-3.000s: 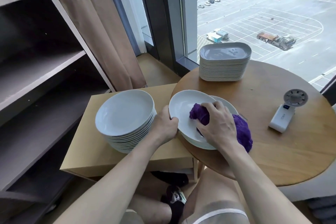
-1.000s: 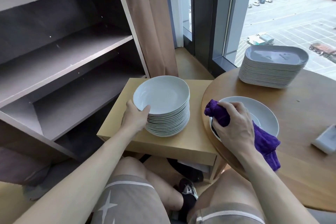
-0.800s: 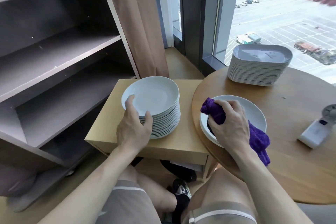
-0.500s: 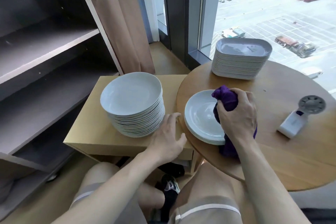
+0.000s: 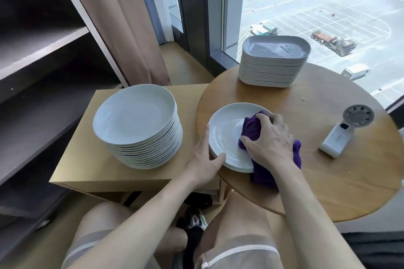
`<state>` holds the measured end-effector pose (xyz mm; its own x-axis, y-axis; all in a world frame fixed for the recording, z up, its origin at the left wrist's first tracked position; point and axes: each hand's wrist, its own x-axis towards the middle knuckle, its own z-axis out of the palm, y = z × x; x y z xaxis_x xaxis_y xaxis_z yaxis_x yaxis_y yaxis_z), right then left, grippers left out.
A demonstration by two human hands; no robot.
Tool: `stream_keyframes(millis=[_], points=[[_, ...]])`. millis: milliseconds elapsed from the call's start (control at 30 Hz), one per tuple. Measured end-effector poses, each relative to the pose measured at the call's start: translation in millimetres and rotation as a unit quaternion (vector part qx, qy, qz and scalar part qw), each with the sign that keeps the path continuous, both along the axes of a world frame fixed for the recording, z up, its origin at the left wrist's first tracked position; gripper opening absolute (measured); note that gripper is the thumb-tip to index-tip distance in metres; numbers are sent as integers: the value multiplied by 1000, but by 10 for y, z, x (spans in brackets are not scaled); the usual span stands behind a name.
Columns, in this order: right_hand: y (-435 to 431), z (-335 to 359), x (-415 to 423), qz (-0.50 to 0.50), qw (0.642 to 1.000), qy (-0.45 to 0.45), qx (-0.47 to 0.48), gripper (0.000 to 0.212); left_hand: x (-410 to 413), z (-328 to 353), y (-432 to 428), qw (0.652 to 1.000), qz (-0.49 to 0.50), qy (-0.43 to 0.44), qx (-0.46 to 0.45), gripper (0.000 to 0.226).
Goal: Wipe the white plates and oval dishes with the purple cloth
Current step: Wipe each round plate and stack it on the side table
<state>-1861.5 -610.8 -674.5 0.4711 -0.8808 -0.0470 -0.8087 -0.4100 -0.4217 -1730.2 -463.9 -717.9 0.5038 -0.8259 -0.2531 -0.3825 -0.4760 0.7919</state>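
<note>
**Cloth working the top plate while the other hand braces its rim**

The right hand (image 5: 270, 141) sits just right of the frame's middle, fingers curled over a bunched purple cloth (image 5: 251, 126) and pressing it down into the right half of the top plate (image 5: 225, 133). A loose tail of the cloth hangs out below the wrist, over the plate's near edge and onto the table (image 5: 328, 181). The left hand (image 5: 203, 159) lies to the plate's lower left, gripping nothing. Its fingers are stretched out, with the forefinger along the left rim and the thumb touching the near rim. That looks like a brace, so the plate does not slide or spin under the rubbing.

The plate rests on a short stack of like plates at the round table's left edge, close to the body, probably so both hands reach it without stretching. Left of it, on a lower square side table (image 5: 87, 159) that touches the round one, stands a tall stack of white plates (image 5: 135, 116), within easy reach of the left hand. Whether those are wiped already cannot be told. The stacked oval dishes (image 5: 273, 63) wait at the far side of the round table, by the window and well apart from both hands. A small handheld fan (image 5: 341, 135) lies at right, clear of the work.
</note>
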Motion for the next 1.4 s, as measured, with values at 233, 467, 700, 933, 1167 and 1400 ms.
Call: stream_keyframes(millis=[233,467,700,933,1167,1400], points=[[41,-147,127,-2,995,90,-50,62,10,-85,-37,997,6,68,-20,99],[-44,-86,415,70,996,58,19,63,113,-60,-1,990,-18,138,-35,106],[124,-22,598,177,981,22,73,54,163,59,61,991,-43,122,-27,102],[152,35,294,234,966,70,83,46,190,110,64,997,-47,31,61,110],[-90,217,-111,189,962,197,0,47,132,74,-13,994,-12,91,54,103],[-316,17,45,83,985,133,-65,40,-30,23,-88,993,37,111,17,99]])
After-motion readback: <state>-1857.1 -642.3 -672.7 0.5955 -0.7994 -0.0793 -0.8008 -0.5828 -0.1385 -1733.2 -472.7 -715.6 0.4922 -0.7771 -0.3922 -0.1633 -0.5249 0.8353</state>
